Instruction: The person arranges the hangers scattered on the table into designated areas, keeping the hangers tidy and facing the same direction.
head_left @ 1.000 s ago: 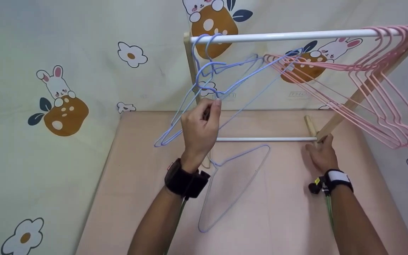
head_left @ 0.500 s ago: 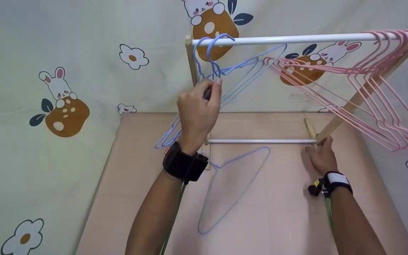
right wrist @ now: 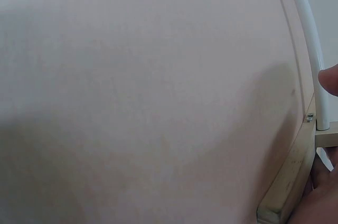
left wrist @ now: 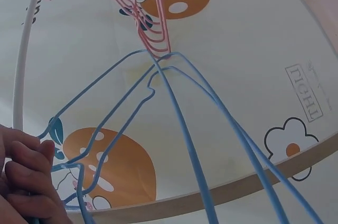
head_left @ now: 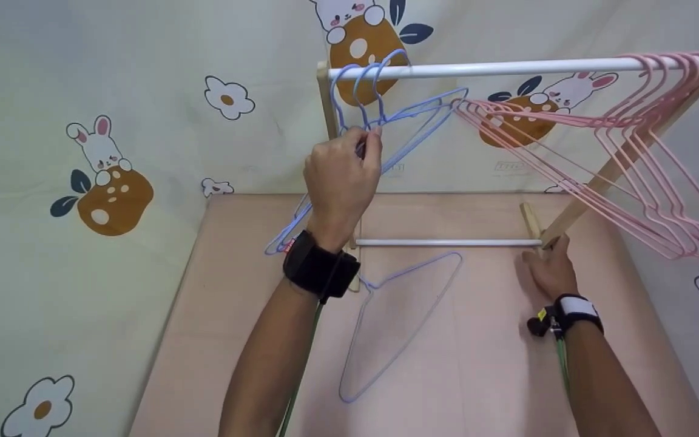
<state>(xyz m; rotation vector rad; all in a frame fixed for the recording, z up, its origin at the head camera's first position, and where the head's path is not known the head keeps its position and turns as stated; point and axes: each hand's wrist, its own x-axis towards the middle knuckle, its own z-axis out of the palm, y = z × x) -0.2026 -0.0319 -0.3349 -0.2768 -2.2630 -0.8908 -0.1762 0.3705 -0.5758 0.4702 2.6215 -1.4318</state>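
My left hand [head_left: 343,176] pinches a blue wire hanger [head_left: 376,82] at its neck, below the hook. That hook sits over the white top rail [head_left: 477,68] of a small garment rack, to the right of two other blue hangers hung at the left end. In the left wrist view, curled fingers [left wrist: 31,182] are at the necks, and the hangers' arms [left wrist: 182,123] spread away from them. My right hand [head_left: 553,267] grips the rack's lower right corner, where the wooden post [head_left: 598,176] meets its foot [right wrist: 290,176]; the right wrist view shows only part of this hand.
Several pink hangers [head_left: 619,118] hang at the rail's right end. Another blue hanger [head_left: 415,269] lies on the pinkish tabletop [head_left: 252,340] in front of the rack's white lower bar [head_left: 446,242]. A printed cloth [head_left: 161,73] covers the walls behind and beside.
My left hand has raised the held blue hanger from in front of the rack, and its hook has come over the rail. My right hand has stayed at the rack's corner.
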